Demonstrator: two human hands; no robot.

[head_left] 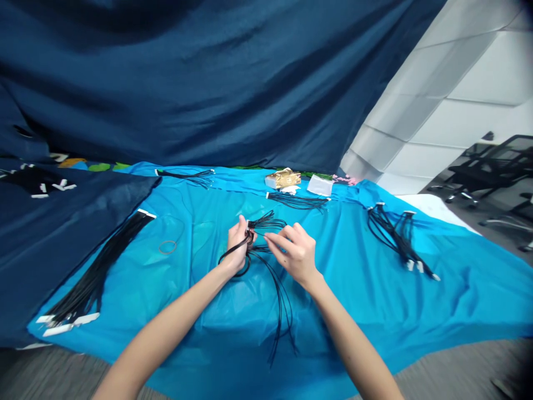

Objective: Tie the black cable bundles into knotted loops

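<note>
In the head view, the left hand (238, 244) is closed around a bundle of thin black wires (280, 300), gripping it just below its upper end, where small pale plugs cluster at the fingertips; the right hand (293, 253) sits just beside it, fingers half curled and their tips reaching leftward onto loose strands, though I cannot tell whether they pinch or merely touch. The bundle lies between the two hands, over the middle of a bright blue, slightly glossy, creased cloth (375, 300); its long axis runs from the left hand's grip down toward the person, the free ends trailing limp and splayed, while a short fan spreads up and right above the grip, so the left hand is the nearer to its head. Near the left hand lies a thin tan rubber band (167, 247); farther left, a long straight sheaf of black cables with white tabs (95, 272); to the right, a looser tangled black harness (395, 236); at the back, a crinkled gold foil packet (283, 179); behind all hangs a dark navy drape (208, 83).
</note>
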